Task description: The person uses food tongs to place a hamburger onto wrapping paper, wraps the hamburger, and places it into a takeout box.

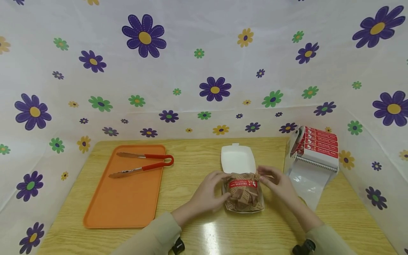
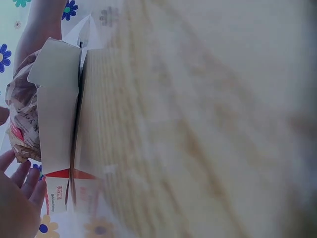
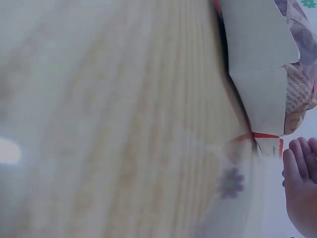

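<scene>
While both hands flank it, the white takeaway box (image 1: 238, 159) sits on the wooden worktop (image 1: 191, 159) right of centre, its hinged lid laid open toward the rear wall. One wrapped parcel (image 1: 243, 193) in brown printed paper, banded with a red label, fills the box's lower half.

The left hand (image 1: 208, 191) rests against the parcel's left side with fingers lightly bent onto the wrap. The right hand (image 1: 275, 180) lies against the parcel's upper right corner, fingertips touching the paper. Whether either hand pinches the wrap cannot be told from these views; in the wrist views the fingers appear relaxed beside the box wall.

Containers:
- One orange tray (image 1: 127, 202) lies at the left of the worktop. It carries one pair of red-handled tongs (image 1: 141, 164) near its far end; the tray's near half is bare.
- One label dispenser (image 1: 313, 148) stands at the right rear corner, with a strip of clear backing trailing toward the near edge, just beside the right hand.

Clearance: bare worktop lies between tray and box, and along the near edge in front of the parcel. A flower-patterned sheet (image 1: 204, 71) encloses the rear and both sides of the worktop
</scene>
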`<control>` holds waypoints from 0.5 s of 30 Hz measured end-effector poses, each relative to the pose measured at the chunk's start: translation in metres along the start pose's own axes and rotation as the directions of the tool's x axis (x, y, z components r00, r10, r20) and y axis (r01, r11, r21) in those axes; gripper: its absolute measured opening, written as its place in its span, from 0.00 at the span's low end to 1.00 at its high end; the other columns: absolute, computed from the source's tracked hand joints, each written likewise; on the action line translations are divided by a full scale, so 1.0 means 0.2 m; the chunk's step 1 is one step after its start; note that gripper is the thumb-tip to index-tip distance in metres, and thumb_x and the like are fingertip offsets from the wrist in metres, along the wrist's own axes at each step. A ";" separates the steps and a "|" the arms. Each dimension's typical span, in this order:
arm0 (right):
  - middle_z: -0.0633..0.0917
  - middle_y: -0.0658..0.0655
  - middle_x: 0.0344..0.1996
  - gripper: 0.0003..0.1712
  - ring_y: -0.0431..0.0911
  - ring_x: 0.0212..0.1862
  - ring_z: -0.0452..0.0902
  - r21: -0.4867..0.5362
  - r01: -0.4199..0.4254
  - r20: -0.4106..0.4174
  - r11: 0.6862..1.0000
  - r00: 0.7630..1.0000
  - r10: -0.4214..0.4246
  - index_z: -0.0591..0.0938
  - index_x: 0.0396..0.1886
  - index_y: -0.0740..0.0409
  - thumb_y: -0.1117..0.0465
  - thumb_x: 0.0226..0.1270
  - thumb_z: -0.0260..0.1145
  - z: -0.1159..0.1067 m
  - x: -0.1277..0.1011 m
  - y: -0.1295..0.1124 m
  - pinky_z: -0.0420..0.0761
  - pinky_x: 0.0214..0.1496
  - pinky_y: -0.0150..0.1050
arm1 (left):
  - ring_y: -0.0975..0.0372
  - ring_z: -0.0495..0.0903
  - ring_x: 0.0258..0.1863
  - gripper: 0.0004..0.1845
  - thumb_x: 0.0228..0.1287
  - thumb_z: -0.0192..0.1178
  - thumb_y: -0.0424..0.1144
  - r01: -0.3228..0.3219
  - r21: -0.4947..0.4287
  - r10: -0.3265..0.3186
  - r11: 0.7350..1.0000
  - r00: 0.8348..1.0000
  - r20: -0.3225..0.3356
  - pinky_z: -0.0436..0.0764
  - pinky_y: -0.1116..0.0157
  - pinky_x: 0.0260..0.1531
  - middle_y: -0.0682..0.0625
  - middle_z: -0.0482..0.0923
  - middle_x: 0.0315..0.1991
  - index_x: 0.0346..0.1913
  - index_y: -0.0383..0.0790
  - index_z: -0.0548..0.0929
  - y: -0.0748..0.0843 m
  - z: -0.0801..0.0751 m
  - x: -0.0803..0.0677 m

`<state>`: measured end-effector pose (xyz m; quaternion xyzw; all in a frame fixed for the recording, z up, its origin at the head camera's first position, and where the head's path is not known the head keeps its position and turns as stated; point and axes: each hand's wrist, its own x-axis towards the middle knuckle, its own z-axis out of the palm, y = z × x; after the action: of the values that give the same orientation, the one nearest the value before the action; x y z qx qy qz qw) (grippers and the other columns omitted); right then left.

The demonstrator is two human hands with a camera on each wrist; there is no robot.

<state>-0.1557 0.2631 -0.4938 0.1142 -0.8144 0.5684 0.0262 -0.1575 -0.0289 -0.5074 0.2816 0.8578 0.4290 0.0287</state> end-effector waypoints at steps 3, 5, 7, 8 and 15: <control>0.81 0.80 0.60 0.23 0.22 0.53 0.78 -0.006 -0.061 -0.014 0.998 0.998 0.061 0.77 0.66 0.78 0.69 0.78 0.65 -0.01 0.03 0.00 0.79 0.59 0.16 | 0.52 0.77 0.69 0.31 0.70 0.68 0.42 -0.002 -0.018 0.002 1.000 1.000 -0.031 0.77 0.46 0.73 0.46 0.79 0.68 0.74 0.44 0.75 -0.01 0.00 0.01; 0.82 0.78 0.61 0.24 0.22 0.52 0.78 -0.024 -0.097 -0.028 0.995 0.995 0.097 0.77 0.67 0.76 0.66 0.78 0.65 -0.01 0.04 -0.01 0.78 0.59 0.15 | 0.53 0.79 0.66 0.28 0.71 0.67 0.41 -0.001 -0.041 -0.001 0.999 0.998 -0.058 0.79 0.48 0.71 0.45 0.80 0.66 0.72 0.42 0.76 -0.02 0.00 0.02; 0.83 0.76 0.62 0.25 0.22 0.51 0.78 -0.048 -0.130 -0.040 0.990 0.991 0.128 0.78 0.67 0.75 0.63 0.79 0.66 -0.02 0.06 -0.01 0.77 0.59 0.15 | 0.53 0.80 0.63 0.25 0.73 0.66 0.40 0.000 -0.059 -0.005 0.998 0.996 -0.090 0.81 0.50 0.68 0.45 0.81 0.64 0.70 0.41 0.78 -0.03 0.00 0.04; 0.83 0.75 0.62 0.25 0.21 0.51 0.77 -0.059 -0.148 -0.044 0.987 0.988 0.145 0.78 0.67 0.74 0.63 0.79 0.66 -0.02 0.07 -0.01 0.76 0.59 0.14 | 0.53 0.81 0.62 0.24 0.73 0.66 0.40 0.003 -0.075 -0.011 0.997 0.994 -0.105 0.82 0.51 0.67 0.45 0.81 0.63 0.68 0.40 0.79 -0.04 0.00 0.05; 0.85 0.72 0.62 0.28 0.22 0.48 0.78 -0.125 -0.292 -0.036 0.948 0.956 0.290 0.77 0.69 0.73 0.59 0.78 0.67 -0.02 0.14 0.02 0.76 0.55 0.16 | 0.49 0.84 0.56 0.18 0.74 0.65 0.36 0.112 -0.280 -0.167 0.953 0.970 -0.179 0.86 0.55 0.62 0.40 0.83 0.58 0.62 0.34 0.82 -0.09 0.02 0.12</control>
<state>-0.1840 0.2636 -0.4905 -0.0139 -0.8571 0.5131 -0.0435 -0.1843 -0.0213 -0.5187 0.1689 0.8083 0.5640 0.0101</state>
